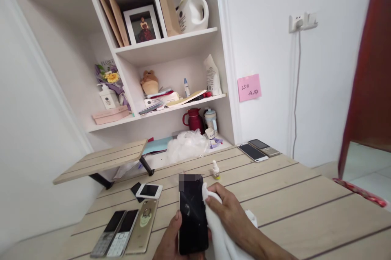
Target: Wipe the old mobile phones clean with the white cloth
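My left hand [171,235] grips a black smartphone [193,219] by its lower part, thumb along the left edge, screen facing me. White marks or reflections show on the dark screen. My right hand [229,211] is closed on a white cloth [218,227], which touches the phone's upper right edge and hangs down beside it. Beyond the phone, a small white spray bottle [215,169] stands on the wooden table [284,207]. Part of another white item [251,217] shows behind my right wrist; I cannot tell what it is.
At left lie two keypad phones [114,233], a gold phone with a ring holder [143,227] and a white smartphone [149,191]. Two more phones [253,152] lie at the far right edge. A raised wooden stand [104,160] and white shelves [171,42] are behind.
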A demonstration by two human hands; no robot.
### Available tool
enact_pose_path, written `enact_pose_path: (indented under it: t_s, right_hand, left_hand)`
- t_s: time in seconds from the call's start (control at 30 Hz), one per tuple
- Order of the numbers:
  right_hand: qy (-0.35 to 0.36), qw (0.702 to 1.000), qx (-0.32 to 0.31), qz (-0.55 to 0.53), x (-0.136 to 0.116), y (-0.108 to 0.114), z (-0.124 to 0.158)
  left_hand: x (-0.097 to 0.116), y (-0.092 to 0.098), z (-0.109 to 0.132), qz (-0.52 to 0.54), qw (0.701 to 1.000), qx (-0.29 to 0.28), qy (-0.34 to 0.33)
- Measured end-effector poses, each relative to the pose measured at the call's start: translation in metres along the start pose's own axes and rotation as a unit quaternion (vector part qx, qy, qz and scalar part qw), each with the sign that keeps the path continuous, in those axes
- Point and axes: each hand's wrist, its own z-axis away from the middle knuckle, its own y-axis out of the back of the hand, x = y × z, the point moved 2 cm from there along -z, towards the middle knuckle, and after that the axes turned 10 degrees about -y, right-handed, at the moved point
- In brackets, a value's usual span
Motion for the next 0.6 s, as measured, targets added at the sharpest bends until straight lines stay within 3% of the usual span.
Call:
enact_pose_path:
  t_s: [0.17,0.27,0.4,0.6]
  right_hand:
    - [-0.035,0.99,-0.01,-0.137,0.003,0.003,-0.007]
    - [-0.09,0.978,-0.06,-0.177,0.008,-0.002,-0.006]
    - [-0.13,0.965,-0.112,-0.198,0.008,-0.006,-0.002]
    - [-0.065,0.976,-0.021,-0.205,-0.001,0.007,-0.006]
  left_hand:
    - [-0.002,-0.002,0.008,-0.055,0.998,-0.013,-0.039]
    - [0.001,-0.005,0.008,-0.088,0.991,-0.038,-0.097]
    - [0.005,-0.008,0.003,-0.111,0.983,-0.075,-0.128]
    - [0.004,-0.008,-0.003,-0.172,0.962,-0.175,-0.121]
